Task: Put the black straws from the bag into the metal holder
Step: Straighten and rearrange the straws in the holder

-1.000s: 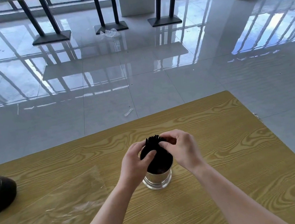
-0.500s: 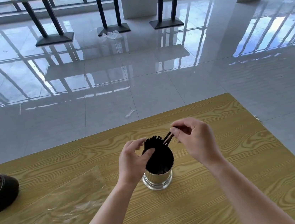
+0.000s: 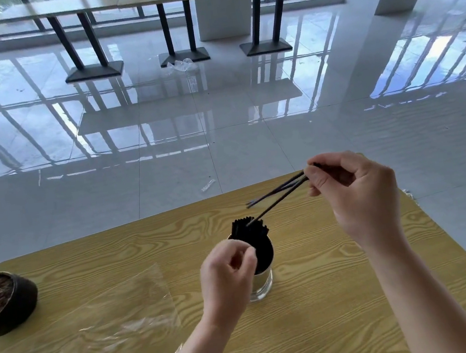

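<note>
A shiny metal holder (image 3: 261,285) stands upright on the wooden table (image 3: 343,294), with a bundle of black straws (image 3: 249,227) leaning against its far rim. My right hand (image 3: 357,193) is raised above and to the right of the holder, pinching a few black straws (image 3: 280,192) at their upper ends; their lower tips hang just over the bundle. My left hand (image 3: 226,274) rests loosely curled against the holder's near left side and hides part of its rim. It seems to hold nothing.
The clear plastic bag (image 3: 92,331) lies flat on the table to the left. A dark round bowl (image 3: 3,302) sits at the far left edge. The table's far edge runs just behind the holder; a glossy tiled floor and other tables lie beyond.
My right hand has lifted up and to the right, drawing a few straws out of the bundle. My left hand has slid down from the straw tops to the holder's side.
</note>
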The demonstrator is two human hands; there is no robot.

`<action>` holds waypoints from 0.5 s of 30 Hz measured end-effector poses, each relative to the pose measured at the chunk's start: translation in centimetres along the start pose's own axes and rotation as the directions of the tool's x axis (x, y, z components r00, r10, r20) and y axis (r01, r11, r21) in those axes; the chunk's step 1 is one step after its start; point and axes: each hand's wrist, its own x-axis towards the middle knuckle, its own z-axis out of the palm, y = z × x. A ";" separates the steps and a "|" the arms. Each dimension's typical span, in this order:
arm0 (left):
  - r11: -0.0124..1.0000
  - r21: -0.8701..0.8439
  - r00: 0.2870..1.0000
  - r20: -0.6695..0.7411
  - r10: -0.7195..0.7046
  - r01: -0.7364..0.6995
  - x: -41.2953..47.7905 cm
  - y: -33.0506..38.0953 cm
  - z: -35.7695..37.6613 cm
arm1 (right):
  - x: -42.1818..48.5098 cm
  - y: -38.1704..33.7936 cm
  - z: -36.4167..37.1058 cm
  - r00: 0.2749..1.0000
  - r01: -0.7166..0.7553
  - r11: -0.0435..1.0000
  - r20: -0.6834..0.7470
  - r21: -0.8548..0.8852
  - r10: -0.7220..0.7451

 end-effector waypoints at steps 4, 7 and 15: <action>0.863 -0.406 0.940 0.280 -0.196 0.301 0.7 4.1 1.0 | -2.3 0.2 1.5 0.997 -0.003 0.992 -0.082 0.124 0.013; 0.427 -0.669 0.779 0.404 -0.479 0.609 2.6 5.9 1.4 | -5.5 0.7 2.8 0.993 -0.043 0.972 -0.098 0.229 0.067; 0.419 -0.682 0.777 0.372 -0.508 0.600 4.5 4.5 -0.3 | -12.1 3.7 4.3 0.956 -0.285 0.942 0.121 0.179 0.267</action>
